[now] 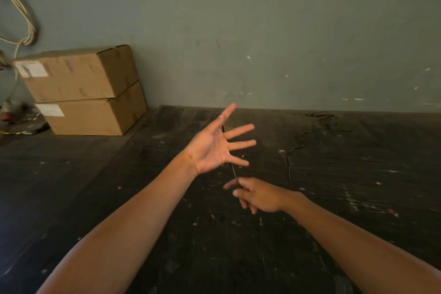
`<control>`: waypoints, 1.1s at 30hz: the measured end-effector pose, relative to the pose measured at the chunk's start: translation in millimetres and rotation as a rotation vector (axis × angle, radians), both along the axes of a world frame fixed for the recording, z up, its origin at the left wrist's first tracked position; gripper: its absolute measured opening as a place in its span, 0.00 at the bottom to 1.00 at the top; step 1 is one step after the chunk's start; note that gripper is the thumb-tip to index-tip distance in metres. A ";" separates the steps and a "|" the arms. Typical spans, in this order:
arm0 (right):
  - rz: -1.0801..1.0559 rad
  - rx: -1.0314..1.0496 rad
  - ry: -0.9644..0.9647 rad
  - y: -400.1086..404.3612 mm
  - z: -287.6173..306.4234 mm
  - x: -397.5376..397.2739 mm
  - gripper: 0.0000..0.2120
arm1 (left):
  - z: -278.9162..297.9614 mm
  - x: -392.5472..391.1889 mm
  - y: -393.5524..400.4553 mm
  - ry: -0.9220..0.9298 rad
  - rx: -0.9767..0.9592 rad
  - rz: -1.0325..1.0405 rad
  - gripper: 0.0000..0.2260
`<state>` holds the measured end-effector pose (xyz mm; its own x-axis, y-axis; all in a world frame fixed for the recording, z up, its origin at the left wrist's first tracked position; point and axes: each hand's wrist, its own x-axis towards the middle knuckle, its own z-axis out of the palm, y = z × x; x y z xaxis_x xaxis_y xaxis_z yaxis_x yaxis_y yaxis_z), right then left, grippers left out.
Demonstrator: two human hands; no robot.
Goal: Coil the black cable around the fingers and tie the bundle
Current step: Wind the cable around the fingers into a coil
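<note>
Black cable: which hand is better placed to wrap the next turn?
The right hand. It already pinches the black cable just below the left hand, which is spread open as the form to wind around, so it looks set to lead the next loop.

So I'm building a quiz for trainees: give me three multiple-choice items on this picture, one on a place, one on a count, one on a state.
1. Where do the cardboard boxes stand?
A far left by the wall
B far right
C under the hands

2. How many boxes are stacked?
A one
B two
C four

3. How is the left hand?
A fisted
B spread open
C flat on the floor

Key: 1 A, they stand against the wall at left. 2 B, one lies on another. 3 B, its fingers fan out while the right hand pinches the black cable.
</note>
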<state>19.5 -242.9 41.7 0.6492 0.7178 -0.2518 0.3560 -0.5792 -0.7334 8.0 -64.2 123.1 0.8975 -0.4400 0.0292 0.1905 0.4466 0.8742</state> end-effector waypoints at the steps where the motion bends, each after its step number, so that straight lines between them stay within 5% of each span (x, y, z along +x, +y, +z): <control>1: 0.037 -0.035 0.004 1.5 2.8 -3.5 0.16 | -0.9 5.4 3.4 0.003 0.035 0.033 0.19; 16: 0.121 -0.053 -0.631 -12.4 130.0 14.7 0.08 | -53.7 3.2 0.8 0.122 0.280 -0.030 0.20; 27: -0.011 0.085 -0.661 -27.3 144.3 37.0 0.08 | -41.8 -16.6 -12.4 0.050 0.211 -0.334 0.20; 33: -0.015 0.172 -0.574 -30.0 140.3 33.2 0.07 | -42.0 -16.5 -7.4 0.064 0.247 -0.270 0.19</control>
